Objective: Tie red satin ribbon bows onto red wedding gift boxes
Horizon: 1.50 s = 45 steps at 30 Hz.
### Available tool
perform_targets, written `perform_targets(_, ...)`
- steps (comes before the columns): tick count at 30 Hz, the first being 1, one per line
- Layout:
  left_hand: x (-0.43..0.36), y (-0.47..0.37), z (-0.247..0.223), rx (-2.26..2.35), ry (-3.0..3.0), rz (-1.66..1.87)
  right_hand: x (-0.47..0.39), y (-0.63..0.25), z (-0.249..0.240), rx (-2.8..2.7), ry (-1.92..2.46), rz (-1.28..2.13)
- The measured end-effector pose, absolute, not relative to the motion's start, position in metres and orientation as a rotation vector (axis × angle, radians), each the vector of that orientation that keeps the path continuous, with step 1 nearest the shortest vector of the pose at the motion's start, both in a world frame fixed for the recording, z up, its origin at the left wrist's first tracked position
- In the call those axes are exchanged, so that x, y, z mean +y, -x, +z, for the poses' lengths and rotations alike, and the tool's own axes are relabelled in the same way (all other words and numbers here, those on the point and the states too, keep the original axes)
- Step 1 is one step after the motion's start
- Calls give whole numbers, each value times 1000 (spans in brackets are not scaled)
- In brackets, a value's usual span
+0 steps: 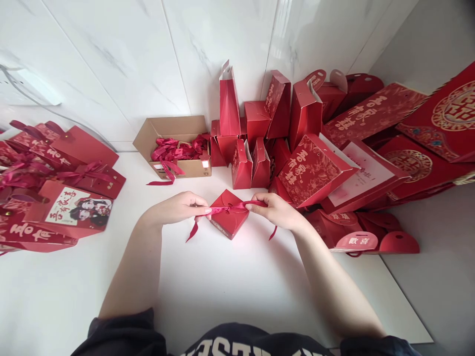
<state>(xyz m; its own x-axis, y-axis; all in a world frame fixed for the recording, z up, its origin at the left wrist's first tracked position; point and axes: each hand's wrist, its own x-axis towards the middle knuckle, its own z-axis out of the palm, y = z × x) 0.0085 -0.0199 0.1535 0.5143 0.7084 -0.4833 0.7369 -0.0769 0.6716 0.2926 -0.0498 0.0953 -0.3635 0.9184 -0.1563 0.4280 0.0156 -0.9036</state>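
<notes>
A small red box (230, 225) sits on the white table, turned with one corner toward me. A dark pink ribbon (237, 206) crosses its top, gathered at the middle of the box. My left hand (185, 206) pinches the ribbon at the box's left side, and a loose tail hangs below the fingers. On the right side, my right hand (272, 210) pinches the ribbon between thumb and fingers, with another tail hanging under it. The ribbon is stretched between both hands.
Behind the box stands an open cardboard box (181, 170) of ribbons. Red gift boxes (241, 165) and bags (311, 170) crowd the back and right against the wall. More red bags (74, 210) lie at the left of the white table (222, 291).
</notes>
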Motion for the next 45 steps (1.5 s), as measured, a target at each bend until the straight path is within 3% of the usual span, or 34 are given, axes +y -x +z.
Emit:
perform_targets(10,-19,-12,153,1010,-1818,135,-52,-297,98,-1830,1241,1551)
perform_targets(20,-17,-19,140,836,-1668,284,-48,-288,88,-1791,1205,1528)
perform_targets(33,-21,-32,134,841,-1730,104,-44,-290,85,-1698,1184,1539)
perform_targets(45,-28,-29,150,886,-1659,182,-52,-297,108,-1642,950,1676)
